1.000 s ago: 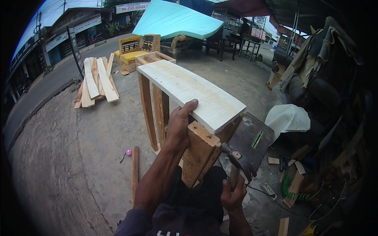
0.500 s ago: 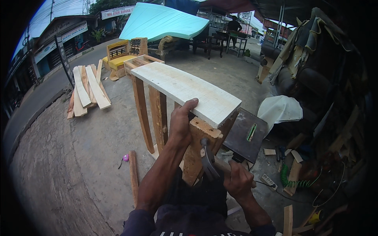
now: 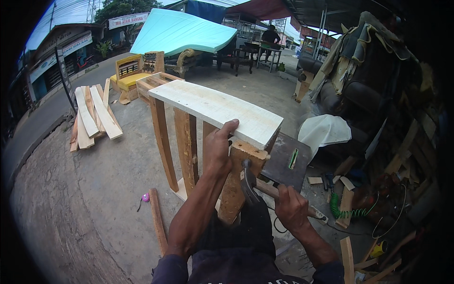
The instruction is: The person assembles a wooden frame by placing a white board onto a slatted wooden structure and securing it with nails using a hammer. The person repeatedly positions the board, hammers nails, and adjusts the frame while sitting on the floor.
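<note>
A white board [image 3: 215,110] lies flat across the top of an upright wooden frame [image 3: 186,144] in front of me. My left hand [image 3: 217,152] grips the board's near edge, thumb on top and fingers hidden below. Beside it, the frame's near end piece, a brown wooden leg [image 3: 234,204], stands just under the board. A claw hammer [image 3: 248,183] has its dark metal head right at the leg's face; whether it touches cannot be told. My right hand [image 3: 290,208] is closed round its wooden handle.
A dark flat-topped stand [image 3: 286,165] is right of the frame. Loose planks [image 3: 97,113], a yellow-seated chair frame [image 3: 130,78] and a pink tape measure [image 3: 145,197] are to the left. At right lie a green coiled hose [image 3: 336,208], an extension socket and offcuts. Someone stands far back.
The whole view has swung so the scene sits further left. My right hand has risen slightly, showing more handle; the hammer head stays by the leg. My left hand keeps its hold.
</note>
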Demonstrator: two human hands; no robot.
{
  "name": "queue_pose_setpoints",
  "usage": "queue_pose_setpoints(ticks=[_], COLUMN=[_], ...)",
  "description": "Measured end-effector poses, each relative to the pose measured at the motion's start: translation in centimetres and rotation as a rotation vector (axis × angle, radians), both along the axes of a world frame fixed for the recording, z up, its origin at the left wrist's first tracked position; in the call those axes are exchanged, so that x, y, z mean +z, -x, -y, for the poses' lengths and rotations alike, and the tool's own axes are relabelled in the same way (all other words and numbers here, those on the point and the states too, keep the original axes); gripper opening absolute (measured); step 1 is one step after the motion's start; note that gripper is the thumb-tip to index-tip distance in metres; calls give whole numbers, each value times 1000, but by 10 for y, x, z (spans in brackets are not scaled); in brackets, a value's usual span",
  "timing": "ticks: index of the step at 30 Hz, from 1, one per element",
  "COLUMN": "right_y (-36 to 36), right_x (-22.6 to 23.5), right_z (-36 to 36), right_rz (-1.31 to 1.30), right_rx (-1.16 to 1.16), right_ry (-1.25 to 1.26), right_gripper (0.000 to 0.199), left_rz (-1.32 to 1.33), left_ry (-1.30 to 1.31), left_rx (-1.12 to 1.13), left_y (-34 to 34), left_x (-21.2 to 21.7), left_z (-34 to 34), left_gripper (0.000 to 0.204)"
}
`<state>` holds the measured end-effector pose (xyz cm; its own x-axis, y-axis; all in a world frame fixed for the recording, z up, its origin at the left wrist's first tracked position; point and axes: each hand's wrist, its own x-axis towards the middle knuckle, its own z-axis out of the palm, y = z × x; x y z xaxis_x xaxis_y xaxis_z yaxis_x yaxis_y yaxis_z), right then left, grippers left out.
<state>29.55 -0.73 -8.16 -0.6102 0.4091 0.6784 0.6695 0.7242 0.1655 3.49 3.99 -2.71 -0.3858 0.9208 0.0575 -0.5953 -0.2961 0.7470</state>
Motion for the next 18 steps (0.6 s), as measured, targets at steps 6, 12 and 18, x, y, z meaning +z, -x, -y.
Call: queue_pose_setpoints(ticks=[6, 12, 18], right_y=[6, 10, 15], right_x=[1, -1, 24], right_z=[12, 45, 28], right_rz=[-161, -230, -150], right_rx=[306, 301, 14], right_ry=[-113, -8, 378], right_gripper=[32, 36, 32], left_rz=[65, -33, -43], left_ry=[-12, 52, -12], left_rx=[148, 199, 33], left_y=[-7, -8, 9], left_x=[-5, -1, -1], left_z=[-12, 6, -14], left_gripper=[34, 35, 56])
